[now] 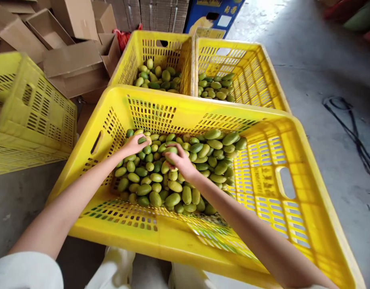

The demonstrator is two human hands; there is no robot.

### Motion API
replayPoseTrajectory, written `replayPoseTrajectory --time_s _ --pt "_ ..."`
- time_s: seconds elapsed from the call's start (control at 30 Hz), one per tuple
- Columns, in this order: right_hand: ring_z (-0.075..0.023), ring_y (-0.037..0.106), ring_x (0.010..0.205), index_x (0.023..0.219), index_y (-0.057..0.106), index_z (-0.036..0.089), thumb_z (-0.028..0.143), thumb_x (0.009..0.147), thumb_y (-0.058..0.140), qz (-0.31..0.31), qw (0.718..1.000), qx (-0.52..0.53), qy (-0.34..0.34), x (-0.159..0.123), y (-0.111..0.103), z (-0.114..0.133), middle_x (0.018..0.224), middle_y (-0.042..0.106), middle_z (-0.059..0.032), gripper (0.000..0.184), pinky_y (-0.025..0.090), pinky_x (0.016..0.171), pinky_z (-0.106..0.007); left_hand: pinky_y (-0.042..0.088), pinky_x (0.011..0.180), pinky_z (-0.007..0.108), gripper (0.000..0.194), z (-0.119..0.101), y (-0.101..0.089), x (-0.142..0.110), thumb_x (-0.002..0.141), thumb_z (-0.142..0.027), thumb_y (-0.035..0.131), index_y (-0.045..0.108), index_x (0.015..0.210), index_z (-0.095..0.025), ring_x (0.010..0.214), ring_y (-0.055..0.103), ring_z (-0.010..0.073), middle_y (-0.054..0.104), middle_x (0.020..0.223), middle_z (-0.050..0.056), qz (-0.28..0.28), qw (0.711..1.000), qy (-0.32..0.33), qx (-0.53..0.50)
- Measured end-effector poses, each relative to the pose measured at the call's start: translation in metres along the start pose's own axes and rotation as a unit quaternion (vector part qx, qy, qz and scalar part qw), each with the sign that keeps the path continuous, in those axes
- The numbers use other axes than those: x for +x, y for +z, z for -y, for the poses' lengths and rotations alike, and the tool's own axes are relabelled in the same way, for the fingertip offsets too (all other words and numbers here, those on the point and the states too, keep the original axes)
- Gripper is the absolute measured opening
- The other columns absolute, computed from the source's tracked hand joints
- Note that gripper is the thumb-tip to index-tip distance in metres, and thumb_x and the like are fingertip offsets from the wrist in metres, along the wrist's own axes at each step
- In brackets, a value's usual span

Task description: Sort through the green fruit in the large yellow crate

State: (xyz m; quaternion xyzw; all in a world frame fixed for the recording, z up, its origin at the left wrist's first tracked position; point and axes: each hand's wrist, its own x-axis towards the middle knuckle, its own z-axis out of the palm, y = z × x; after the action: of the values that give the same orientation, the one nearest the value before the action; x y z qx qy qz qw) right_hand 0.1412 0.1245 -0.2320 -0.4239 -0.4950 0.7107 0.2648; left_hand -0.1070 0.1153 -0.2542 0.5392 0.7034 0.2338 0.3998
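A big yellow plastic crate point(263, 176) stands in front of me, its floor heaped with several small green and yellow-green mangoes point(215, 154). My left hand point(133, 144) reaches into the far left of the heap, fingers curled round a green mango point(142, 140). My right hand point(180, 160) is in the middle of the heap, closed on another green mango point(170, 150).
Two more yellow crates stand behind, the left one point(133, 60) and the right one point(260, 68), each holding several mangoes. Another yellow crate point(28, 116) is at the left. Cardboard boxes point(73, 60) pile at the back left. Black cable point(353, 132) lies on the concrete floor at right.
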Motion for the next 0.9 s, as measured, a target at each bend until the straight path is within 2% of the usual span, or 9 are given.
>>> replayPoseTrajectory --time_s 0.1,0.17,0.27,0.4,0.47,0.57,0.7,0.8,0.9 --pt "-0.0108 0.049 0.054 0.111 0.058 0.029 0.043 0.074 0.081 -0.093 0.976 0.187 0.059 -0.020 -0.048 0.024 0.081 0.067 0.0044 0.045 0.031 0.045 -0.019 0.052 0.063 0.032 0.024 -0.030 0.010 -0.003 0.101 -0.043 0.043 0.058 0.105 -0.024 0.071 0.066 0.0203 0.068 0.085 0.005 0.025 0.973 -0.097 -0.210" --pt "-0.0131 0.056 0.059 0.109 0.062 0.028 0.044 0.078 0.077 -0.111 0.955 0.264 0.078 -0.034 -0.070 0.034 0.088 0.072 0.0000 0.039 0.039 0.046 -0.021 0.057 0.068 0.034 0.025 -0.052 0.015 -0.012 0.103 -0.033 0.034 0.056 0.107 -0.023 0.075 0.068 0.0207 0.070 0.088 0.007 0.040 0.943 -0.118 -0.309" --pt "-0.0194 0.068 0.075 0.107 0.067 0.027 0.032 0.079 0.073 -0.134 0.935 0.314 0.096 -0.051 -0.087 0.045 0.098 0.076 -0.0042 0.030 0.057 0.055 -0.028 0.063 0.077 0.037 0.018 -0.079 0.017 -0.034 0.104 -0.032 0.043 0.058 0.103 -0.022 0.082 0.072 0.0206 0.074 0.093 0.008 0.057 0.873 -0.150 -0.460" --pt "-0.0163 0.068 0.076 0.097 0.068 0.024 0.028 0.081 0.080 -0.133 0.927 0.335 0.109 -0.060 -0.089 0.059 0.091 0.072 -0.0030 0.021 0.063 0.061 -0.025 0.060 0.062 0.024 0.015 -0.097 0.012 -0.064 0.097 -0.035 0.071 0.066 0.097 -0.020 0.073 0.069 0.0144 0.073 0.093 0.007 0.054 0.851 -0.135 -0.504" --pt "-0.0113 0.062 0.069 0.094 0.068 0.022 0.023 0.080 0.085 -0.120 0.924 0.347 0.107 -0.063 -0.087 0.065 0.083 0.066 0.0001 0.023 0.057 0.054 -0.017 0.049 0.050 0.015 0.017 -0.103 0.009 -0.071 0.093 -0.031 0.078 0.065 0.091 -0.021 0.064 0.063 0.0088 0.069 0.089 0.003 0.043 0.841 -0.126 -0.525" --pt "-0.0075 0.059 0.066 0.089 0.066 0.020 0.011 0.072 0.087 -0.104 0.918 0.363 0.120 -0.068 -0.082 0.068 0.078 0.061 0.0029 0.029 0.046 0.046 -0.009 0.037 0.042 0.012 0.020 -0.110 0.002 -0.074 0.091 -0.030 0.081 0.063 0.091 -0.022 0.058 0.057 0.0065 0.066 0.086 0.001 0.028 0.838 -0.124 -0.531" --pt "-0.0070 0.061 0.068 0.093 0.069 0.019 0.012 0.072 0.087 -0.102 0.923 0.345 0.139 -0.072 -0.074 0.068 0.088 0.070 0.0002 0.028 0.043 0.047 -0.009 0.040 0.042 0.016 0.011 -0.121 -0.002 -0.075 0.097 -0.034 0.068 0.068 0.099 -0.023 0.059 0.059 0.0100 0.066 0.083 0.003 0.022 0.840 -0.144 -0.522" --pt "-0.0125 0.066 0.073 0.104 0.074 0.021 0.028 0.082 0.081 -0.081 0.929 0.331 0.146 -0.074 -0.070 0.068 0.093 0.073 -0.0026 0.024 0.054 0.055 -0.017 0.045 0.046 0.020 0.029 -0.125 -0.003 -0.076 0.103 -0.031 0.045 0.072 0.099 -0.023 0.065 0.064 0.0135 0.071 0.087 0.006 0.027 0.813 -0.207 -0.543" --pt "-0.0177 0.071 0.083 0.115 0.073 0.023 0.024 0.078 0.075 -0.035 0.939 0.309 0.146 -0.074 -0.069 0.067 0.096 0.075 -0.0028 0.037 0.060 0.064 -0.024 0.053 0.054 0.022 0.033 -0.124 -0.002 -0.077 0.102 -0.025 0.044 0.077 0.102 -0.022 0.073 0.069 0.0151 0.078 0.097 0.008 0.032 0.812 -0.228 -0.536"
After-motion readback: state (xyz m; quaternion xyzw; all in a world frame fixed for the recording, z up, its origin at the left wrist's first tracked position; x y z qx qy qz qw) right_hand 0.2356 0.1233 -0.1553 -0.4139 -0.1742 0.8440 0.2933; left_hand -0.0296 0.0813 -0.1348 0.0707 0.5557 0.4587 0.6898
